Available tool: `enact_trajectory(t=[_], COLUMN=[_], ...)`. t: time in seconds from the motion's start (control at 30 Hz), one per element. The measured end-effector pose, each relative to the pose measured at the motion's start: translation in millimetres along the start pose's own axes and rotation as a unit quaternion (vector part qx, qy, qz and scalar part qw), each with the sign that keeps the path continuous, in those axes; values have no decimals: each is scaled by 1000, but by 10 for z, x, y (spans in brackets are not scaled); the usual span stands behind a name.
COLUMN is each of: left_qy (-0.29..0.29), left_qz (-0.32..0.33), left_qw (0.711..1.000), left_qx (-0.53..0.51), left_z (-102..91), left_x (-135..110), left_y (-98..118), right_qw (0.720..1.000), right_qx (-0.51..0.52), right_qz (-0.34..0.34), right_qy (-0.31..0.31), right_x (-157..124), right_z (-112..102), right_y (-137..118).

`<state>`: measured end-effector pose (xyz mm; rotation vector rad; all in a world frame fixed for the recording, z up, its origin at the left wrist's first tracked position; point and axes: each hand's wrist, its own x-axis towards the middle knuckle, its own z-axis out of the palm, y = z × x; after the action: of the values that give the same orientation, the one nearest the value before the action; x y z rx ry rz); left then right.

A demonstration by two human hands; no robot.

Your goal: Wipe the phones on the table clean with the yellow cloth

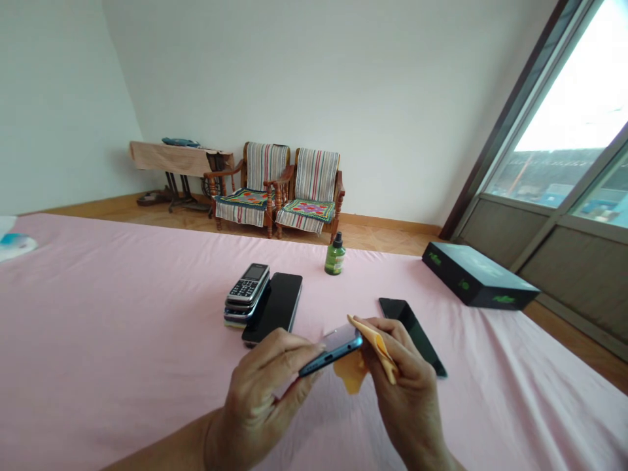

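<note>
Between thumb and fingers, my left hand (267, 386) grips a blue-edged smartphone (337, 347) by its left side, its bottom edge with the charging port turned toward me. A yellow cloth (375, 343) is pinched in my right hand (409, 379) against the phone's right corner, and part of it hangs below the phone. Left of the hands lies a dark smartphone (277, 304), touching or close beside a stack of keypad phones (248, 291). Another dark smartphone (415, 330) lies partly behind my right hand.
A green spray bottle (335, 256) stands near the far edge of the pink-covered surface (122, 327). At the right is a black box (481, 275). Beyond are two wooden chairs (309, 190) and a cloth-covered sewing table (171, 159). A white and blue item (14, 242) sits far left.
</note>
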<state>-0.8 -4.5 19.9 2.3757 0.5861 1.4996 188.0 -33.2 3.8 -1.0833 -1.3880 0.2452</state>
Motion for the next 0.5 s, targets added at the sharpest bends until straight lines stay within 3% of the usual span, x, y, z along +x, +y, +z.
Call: enact_trajectory(t=[0.2, 0.5], left_qy=[-57, 12], left_qz=[15, -9], left_qw=[998, 999], left_qx=[-9, -48], left_z=[72, 170], left_x=[239, 291], left_y=[-59, -76], right_qw=[997, 964], right_qx=[-45, -172], right_qz=[-43, -185], right_qy=[54, 80], right_x=[42, 41], right_z=[-69, -221], right_y=[-42, -177])
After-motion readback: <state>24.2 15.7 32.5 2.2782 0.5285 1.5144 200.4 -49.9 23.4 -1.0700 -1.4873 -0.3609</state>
